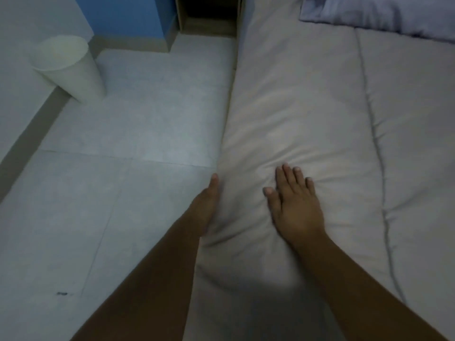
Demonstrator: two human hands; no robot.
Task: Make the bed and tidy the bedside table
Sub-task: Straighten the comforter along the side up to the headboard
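Nearest, the right hand (296, 205) lies flat and palm-down on the quilted comforter (307, 114), fingers spread a little and gripping nothing, with small creases fanning out from under its fingertips; just to its left, the left hand (205, 207) is edge-on against the side of the comforter where it drops over the bed's edge, thumb up, its other fingers hidden, so I cannot tell whether it grasps the fabric. Right of the right hand a stitched seam (376, 148) runs away along the comforter; left of the left hand is pale tiled floor (123, 148). Farther off, beyond and left of both hands, a white wastebasket (67, 67) stands by the wall; past it a blue wall panel (128, 16) and the open bedside table (209, 16) touching the bed's side; far beyond the right hand, a rumpled lavender blanket (394, 13) lies on the comforter.
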